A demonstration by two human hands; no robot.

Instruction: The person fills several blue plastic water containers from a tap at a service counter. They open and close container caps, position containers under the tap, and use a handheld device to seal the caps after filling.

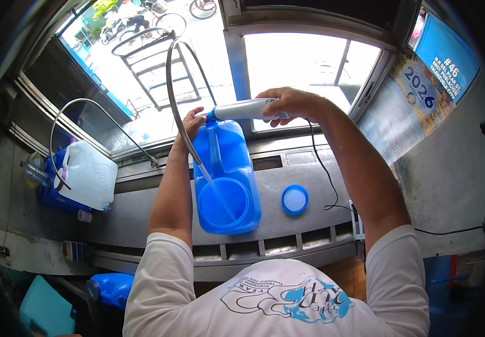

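Note:
A blue water jug stands on the metal counter in front of me, its wide round mouth open on the near side. My right hand is closed around a white corded heat gun, held level with its front end at the small blue spout cap on the jug's far end. At that cap, the curled fingers of my left hand pinch from the left side. A curved metal spout arches over the jug. From its tip, a clear stream or tube, I cannot tell which, runs into the mouth.
A round blue lid lies right of the jug. Leftward stand a white jug and a second curved spout. The gun's black cord trails across the counter. Windows face the street beyond; another blue jug sits below left.

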